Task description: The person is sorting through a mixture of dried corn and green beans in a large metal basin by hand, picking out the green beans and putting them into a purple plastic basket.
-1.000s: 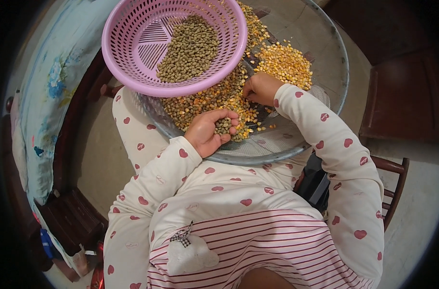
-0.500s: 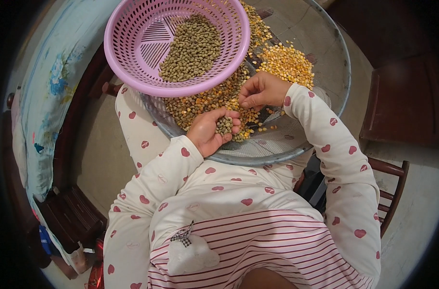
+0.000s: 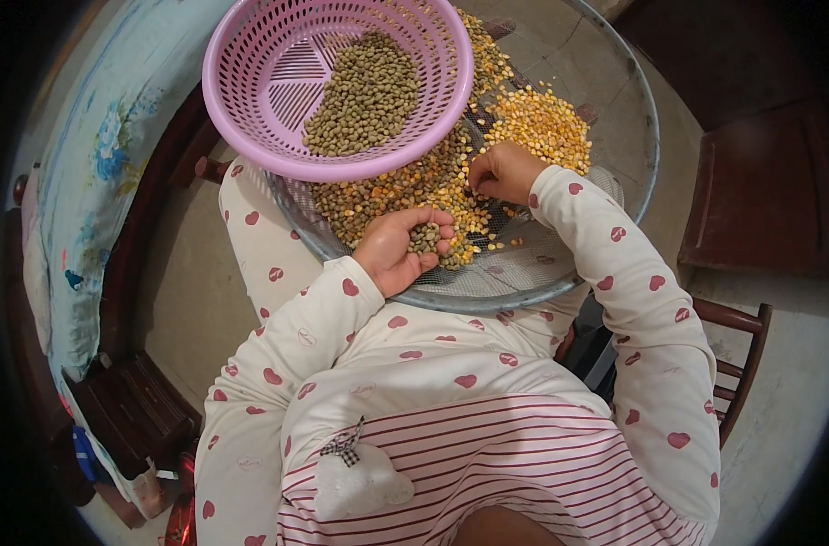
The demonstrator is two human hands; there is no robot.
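My left hand (image 3: 399,252) is cupped palm up at the near side of a round mesh sieve, curled around a small heap of greenish-brown beans (image 3: 424,238). Further right, my right hand (image 3: 508,173) hovers low over the mesh with its fingertips bent down and pinched together. Whatever they may hold is hidden. Beneath and between the hands lie mixed beans and corn kernels (image 3: 378,193). A separate pile of yellow corn kernels (image 3: 542,127) sits just beyond my right hand. The pink plastic basket (image 3: 342,170) holds more of the same beans.
The wide sieve's metal rim (image 3: 487,302) rests across my lap, and the basket stands on its far left part. A bed with a blue floral sheet (image 3: 114,136) is at the left. Dark wooden furniture (image 3: 760,196) stands at the right, near a chair (image 3: 738,364).
My right hand has drawn slightly right and away from my left hand, toward the corn pile. My left hand stays in place around its beans. The basket appears shifted very slightly.
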